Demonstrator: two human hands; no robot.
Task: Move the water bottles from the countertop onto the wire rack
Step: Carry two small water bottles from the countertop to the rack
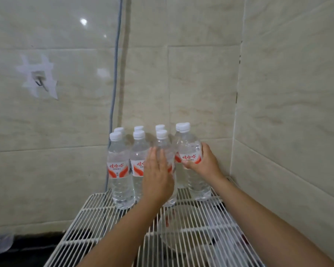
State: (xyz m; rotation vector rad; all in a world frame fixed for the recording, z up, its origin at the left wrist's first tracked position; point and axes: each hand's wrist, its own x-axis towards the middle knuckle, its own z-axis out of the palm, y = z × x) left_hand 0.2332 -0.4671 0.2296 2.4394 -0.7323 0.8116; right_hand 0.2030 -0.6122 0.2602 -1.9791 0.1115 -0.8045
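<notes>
A: What is seen nearest?
B: A white wire rack [96, 218] is seen, with bowl-like shapes blurred beneath it.
A: And the hands?
B: The left hand [157, 178] is laid flat, fingers straight, against a front bottle. The right hand [204, 160] is curled round the clear white-capped plastic water bottle [191, 151].
A: Count and contents?
B: Eight bottles are counted, in two rows of four, upright on the rack and filled with clear liquid. Red Chinese characters are printed on their labels.

- The left hand [157, 177] covers the label and middle of one front bottle [163, 145].
- The back-row bottles [139, 128] show only their caps.
- Under the wire rack [96, 218], a pale round thing [178, 226], possibly a bowl, is blurred.
- Both forearms are cut off by the bottom edge.
</notes>
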